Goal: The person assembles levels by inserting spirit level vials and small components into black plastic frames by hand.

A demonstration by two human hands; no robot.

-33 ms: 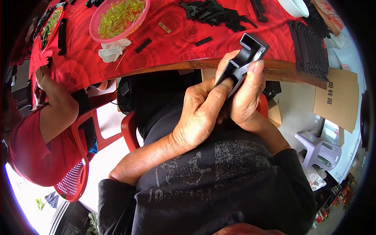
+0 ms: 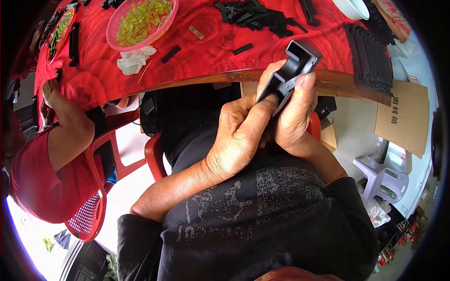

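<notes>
In front of my body, at the table's near edge, both hands hold a long black plastic housing [image 2: 291, 65], hollow, with a curved recess near its far end. It tilts up and away to the right. My right hand [image 2: 296, 110] wraps round it from the right, thumb lying along its side. From the left, my left hand [image 2: 241, 133] grips its near end, with the thumb pressed down inside the hollow. Both hands cover the lower part of the housing, and whatever lies under the left thumb is hidden.
On the red-covered table [image 2: 187, 70] stand a pink bowl [image 2: 110, 37] of yellow-green vials and a white bowl [image 2: 354, 10]. Nearby lie a loose vial [image 2: 196, 32], black pieces [image 2: 248, 18], stacked black housings [image 2: 368, 58] and crumpled tissue [image 2: 133, 61]. A co-worker [image 2: 51, 173] sits left.
</notes>
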